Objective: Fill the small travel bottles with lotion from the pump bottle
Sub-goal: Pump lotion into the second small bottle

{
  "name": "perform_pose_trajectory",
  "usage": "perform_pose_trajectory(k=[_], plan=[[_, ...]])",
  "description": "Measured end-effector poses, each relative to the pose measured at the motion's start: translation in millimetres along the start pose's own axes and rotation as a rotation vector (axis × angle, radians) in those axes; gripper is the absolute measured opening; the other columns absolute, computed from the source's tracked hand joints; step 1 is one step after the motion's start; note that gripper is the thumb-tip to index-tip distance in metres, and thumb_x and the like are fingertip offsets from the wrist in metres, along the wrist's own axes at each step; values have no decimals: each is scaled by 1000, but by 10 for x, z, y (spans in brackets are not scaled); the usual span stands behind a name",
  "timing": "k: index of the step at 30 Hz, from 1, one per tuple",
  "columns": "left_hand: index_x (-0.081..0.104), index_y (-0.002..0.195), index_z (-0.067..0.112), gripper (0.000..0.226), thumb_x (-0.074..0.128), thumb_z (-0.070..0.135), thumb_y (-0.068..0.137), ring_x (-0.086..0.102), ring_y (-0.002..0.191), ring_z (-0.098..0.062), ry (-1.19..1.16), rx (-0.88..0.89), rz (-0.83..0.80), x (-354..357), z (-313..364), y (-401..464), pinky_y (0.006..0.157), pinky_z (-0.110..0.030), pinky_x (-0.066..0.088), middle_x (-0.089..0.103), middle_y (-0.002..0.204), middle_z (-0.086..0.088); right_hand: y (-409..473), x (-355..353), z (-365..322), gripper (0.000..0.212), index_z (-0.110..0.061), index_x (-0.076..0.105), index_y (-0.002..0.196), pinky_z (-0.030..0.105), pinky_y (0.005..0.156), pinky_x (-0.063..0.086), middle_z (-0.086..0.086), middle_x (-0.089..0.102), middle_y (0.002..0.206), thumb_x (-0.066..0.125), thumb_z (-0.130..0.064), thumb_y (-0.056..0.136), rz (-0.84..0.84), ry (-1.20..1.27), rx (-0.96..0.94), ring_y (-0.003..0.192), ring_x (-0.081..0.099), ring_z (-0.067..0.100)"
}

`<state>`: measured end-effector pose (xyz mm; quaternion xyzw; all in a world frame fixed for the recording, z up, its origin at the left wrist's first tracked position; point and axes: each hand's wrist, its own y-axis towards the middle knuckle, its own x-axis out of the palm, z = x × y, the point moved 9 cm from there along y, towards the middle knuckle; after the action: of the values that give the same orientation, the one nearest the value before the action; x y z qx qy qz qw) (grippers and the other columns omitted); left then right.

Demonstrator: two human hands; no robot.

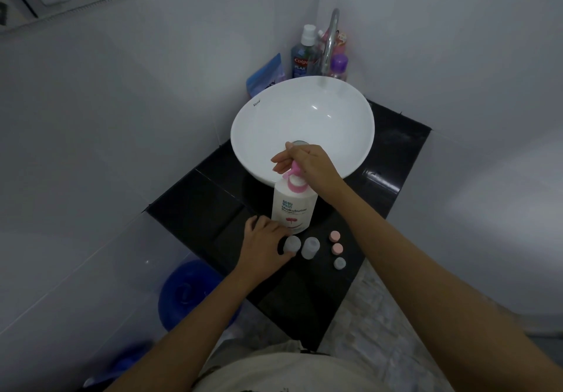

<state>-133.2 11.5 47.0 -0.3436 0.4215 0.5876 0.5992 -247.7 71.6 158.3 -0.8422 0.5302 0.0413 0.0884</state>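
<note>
A white pump bottle (293, 208) with a pink collar and pink pump head stands on the black counter (195, 208), just in front of the basin. My right hand (307, 163) grips the pump head from above. My left hand (265, 245) rests on the counter beside the pump bottle's base, with its fingers around a small translucent travel bottle (292, 244). A second uncapped travel bottle (310, 247) stands just to its right. To the right of that lie two pink caps (334, 236) (337, 249) and one grey cap (339, 263).
A white bowl basin (304, 126) sits behind the pump bottle, with a chrome tap (330, 41) at the back. Mouthwash (303, 56), a purple-capped bottle (338, 67) and a blue pouch (268, 74) crowd the corner. A blue bucket (189, 294) stands on the floor below the counter's left edge.
</note>
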Motion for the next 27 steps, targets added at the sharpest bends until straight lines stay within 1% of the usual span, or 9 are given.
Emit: perform_pose_trajectory(k=[3,5,7,9,10,12,15,22,27], plan=[[63,97,27,30,69,44,72,51,104,-9,-144,-67,39,-159,12,-18,100,-25,24,65,101,13,-1,2,9,41,6,69,94,11,65,50,11,67,74,41,-24,99,-11,-8,12,61,64,9],[59,94,27,31,71,41,69,54,100,-7,-324,-150,41,-272,-39,-51,98,-28,37,63,97,14,-2,10,16,42,6,69,94,11,65,49,11,67,74,41,-24,99,-24,5,27,60,65,8],[55,94,28,34,73,39,67,58,98,-8,-505,-234,51,-425,-80,-85,85,-30,50,62,97,13,-4,12,12,43,8,69,96,11,64,49,12,67,75,41,-25,99,-40,24,47,61,65,9],[54,96,25,33,75,29,70,58,96,-4,-603,-287,92,-634,-83,-89,78,-22,50,61,99,12,-6,14,-12,44,8,69,97,11,65,50,14,68,77,42,-27,99,-60,32,52,64,65,12],[54,96,23,32,75,24,72,58,95,-2,-622,-305,118,-736,-86,-76,77,-18,47,60,98,12,-7,17,-21,44,8,69,97,12,66,50,16,68,79,42,-28,98,-69,43,50,65,66,14],[55,96,22,32,76,19,73,57,94,-1,-619,-331,146,-901,-92,-36,79,-18,46,60,97,11,-10,22,-32,44,8,68,97,12,65,50,18,68,80,43,-27,98,-78,54,48,66,65,15],[56,97,24,32,76,21,72,59,91,-3,-595,-328,149,-1039,-71,8,78,-22,50,62,95,11,-14,31,-26,43,6,70,96,9,66,49,13,69,78,41,-26,99,-67,-11,36,67,65,13],[59,99,25,30,75,22,73,61,89,-5,-598,-297,181,-1203,33,26,79,-26,53,64,95,9,-7,15,-17,41,2,71,93,12,71,50,10,70,77,41,-25,99,-36,-62,10,69,65,13],[62,101,22,30,74,24,74,61,86,-5,-562,-259,207,-1302,95,45,76,-24,52,65,93,7,-3,29,-18,40,3,70,91,24,79,50,11,69,77,42,-24,98,-31,-44,21,73,65,18]])
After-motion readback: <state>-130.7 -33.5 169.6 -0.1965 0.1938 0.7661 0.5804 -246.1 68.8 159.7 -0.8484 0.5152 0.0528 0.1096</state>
